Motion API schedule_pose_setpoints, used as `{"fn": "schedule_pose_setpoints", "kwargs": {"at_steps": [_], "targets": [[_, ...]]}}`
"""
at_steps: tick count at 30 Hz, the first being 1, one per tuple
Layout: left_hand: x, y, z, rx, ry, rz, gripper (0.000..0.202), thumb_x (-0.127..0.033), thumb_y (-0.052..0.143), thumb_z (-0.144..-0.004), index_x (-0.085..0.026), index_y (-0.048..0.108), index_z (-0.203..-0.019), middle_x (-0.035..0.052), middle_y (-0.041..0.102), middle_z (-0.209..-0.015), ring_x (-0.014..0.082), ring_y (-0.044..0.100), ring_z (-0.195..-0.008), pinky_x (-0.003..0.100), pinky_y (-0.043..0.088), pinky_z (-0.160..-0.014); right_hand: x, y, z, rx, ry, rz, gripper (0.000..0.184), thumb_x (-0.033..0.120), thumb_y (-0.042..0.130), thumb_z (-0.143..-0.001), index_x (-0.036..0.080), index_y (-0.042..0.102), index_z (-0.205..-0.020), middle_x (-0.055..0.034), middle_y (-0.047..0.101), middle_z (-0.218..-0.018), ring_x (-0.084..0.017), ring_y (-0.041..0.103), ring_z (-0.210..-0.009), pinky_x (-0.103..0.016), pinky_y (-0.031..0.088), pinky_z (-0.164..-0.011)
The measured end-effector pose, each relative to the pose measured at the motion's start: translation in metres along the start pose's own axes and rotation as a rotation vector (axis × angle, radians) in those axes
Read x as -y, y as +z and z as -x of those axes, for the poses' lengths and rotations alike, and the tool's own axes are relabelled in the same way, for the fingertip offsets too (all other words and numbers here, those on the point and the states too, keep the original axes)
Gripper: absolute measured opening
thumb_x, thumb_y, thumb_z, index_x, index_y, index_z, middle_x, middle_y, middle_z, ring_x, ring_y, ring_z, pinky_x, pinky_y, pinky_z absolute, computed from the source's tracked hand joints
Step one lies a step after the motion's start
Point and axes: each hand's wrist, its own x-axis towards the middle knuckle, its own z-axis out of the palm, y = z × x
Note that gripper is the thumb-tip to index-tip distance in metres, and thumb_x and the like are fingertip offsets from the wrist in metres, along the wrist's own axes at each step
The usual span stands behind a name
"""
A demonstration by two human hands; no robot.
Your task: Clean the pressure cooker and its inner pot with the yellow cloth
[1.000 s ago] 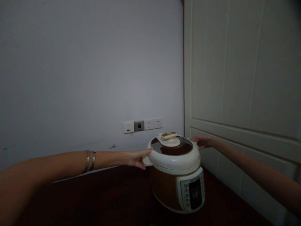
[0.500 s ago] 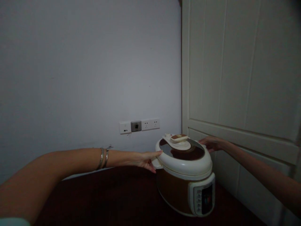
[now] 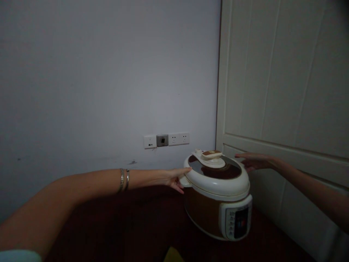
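A white and brown electric pressure cooker stands on a dark reddish table, its control panel turned to the right front. My left hand holds the cooker's left side handle, thumb along the lid rim and fingers below it. Two bracelets sit on that wrist. My right hand hovers at the lid's far right edge with its fingers stretched flat, holding nothing.
A row of wall sockets sits on the pale wall behind the cooker. A white panelled door stands close on the right. A small yellowish thing shows at the bottom edge.
The cooker has slid right toward the white door and turned its panel further right. My right hand's fingers have straightened off the lid rim.
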Motion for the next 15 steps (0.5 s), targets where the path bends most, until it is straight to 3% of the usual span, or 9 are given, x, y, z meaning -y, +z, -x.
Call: {"fn": "schedule_pose_setpoints", "kwargs": {"at_steps": [3,5,9,12,15], "targets": [[-0.004,0.001,0.007,-0.023,-0.149,-0.035,0.074,-0.076,0.046,-0.068,-0.017,0.054,-0.112,0.0076,0.062,-0.076,0.0187,0.059,-0.063,0.037,0.054,-0.062,0.007,-0.007,0.011,-0.065,0.115,-0.079,0.034,0.047,0.048,-0.087,0.021,0.047,-0.108,-0.0217,0.063,-0.103,-0.024,0.068,-0.075,-0.034,0.051,-0.067],[-0.004,0.0,0.013,-0.001,-0.211,-0.123,0.08,-0.081,0.033,-0.069,-0.016,0.054,-0.11,0.009,0.063,-0.074,0.0204,0.061,-0.061,0.035,0.053,-0.058,0.017,-0.008,0.022,-0.206,0.06,-0.071,0.034,0.045,0.049,-0.088,0.019,0.045,-0.109,-0.0241,0.06,-0.106,-0.021,0.067,-0.072,-0.032,0.051,-0.066],[0.007,-0.014,0.031,-0.018,-0.21,-0.238,0.084,-0.077,0.011,-0.077,-0.014,0.044,-0.123,0.0105,0.067,-0.071,0.02,0.062,-0.055,0.031,0.049,-0.053,0.054,0.004,0.051,-0.371,-0.201,-0.158,0.028,0.036,0.037,-0.095,0.017,0.048,-0.113,-0.0248,0.056,-0.119,-0.014,0.065,-0.074,-0.029,0.051,-0.068],[0.021,-0.037,0.051,-0.156,-0.204,-0.301,0.078,-0.067,0.01,-0.085,-0.009,0.031,-0.131,0.0139,0.069,-0.075,0.0196,0.062,-0.056,0.03,0.048,-0.053,0.095,0.028,0.082,-0.568,-0.361,-0.2,0.036,0.031,0.027,-0.097,0.012,0.053,-0.113,-0.0263,0.06,-0.114,-0.011,0.063,-0.071,-0.029,0.051,-0.069],[0.035,-0.064,0.074,-0.325,-0.181,-0.462,0.072,-0.061,0.014,-0.088,-0.006,0.03,-0.132,0.0184,0.07,-0.083,0.0213,0.065,-0.061,0.031,0.049,-0.057,0.136,0.068,0.117,-0.58,-0.643,-0.162,0.037,0.033,0.03,-0.097,0.01,0.058,-0.109,-0.0194,0.066,-0.095,-0.011,0.062,-0.067,-0.028,0.051,-0.066]]}}
